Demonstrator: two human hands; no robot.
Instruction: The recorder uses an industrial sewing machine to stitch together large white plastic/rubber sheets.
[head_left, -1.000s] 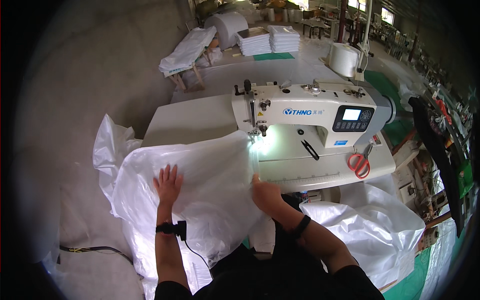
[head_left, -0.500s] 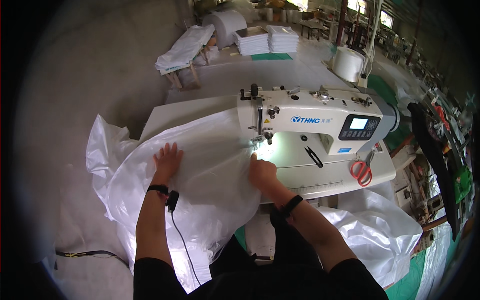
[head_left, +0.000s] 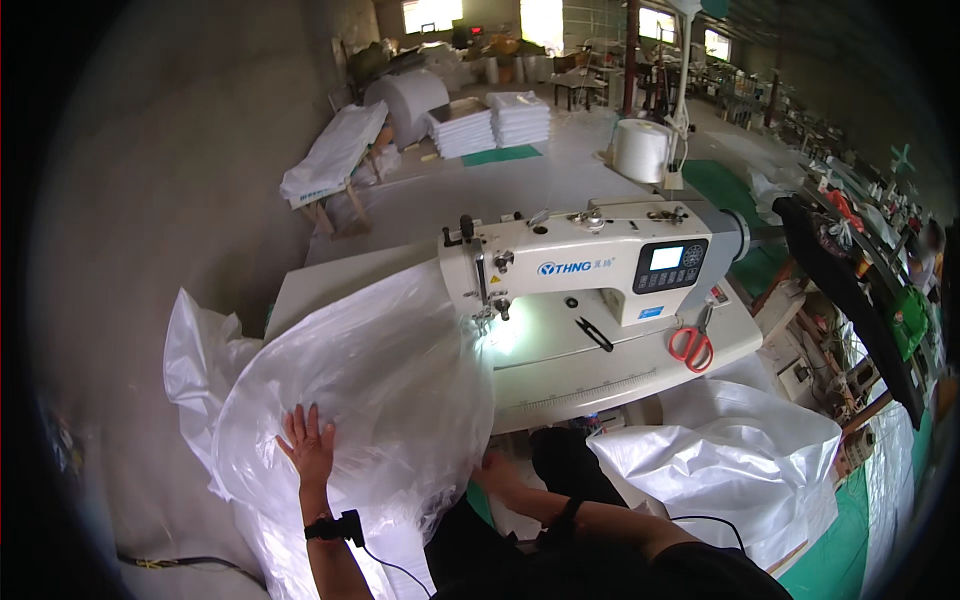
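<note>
A large clear plastic sheet (head_left: 370,390) bulges up over the left part of the sewing table (head_left: 590,380), reaching the needle of the white sewing machine (head_left: 590,265). My left hand (head_left: 310,445) lies flat with spread fingers on the sheet's lower left. My right hand (head_left: 495,470) is low at the table's front edge, under the sheet's rim, and partly hidden; I cannot see its fingers clearly.
Red-handled scissors (head_left: 692,345) and black thread snips (head_left: 595,335) lie on the table by the machine. A heap of white plastic bags (head_left: 730,460) sits to my right. Stacked white sheets (head_left: 490,125), a big roll (head_left: 405,100) and a bench (head_left: 335,160) stand behind.
Both hands have drawn back toward me from near the needle. The plastic sheet has billowed up higher, and my right hand has dropped below the table edge.
</note>
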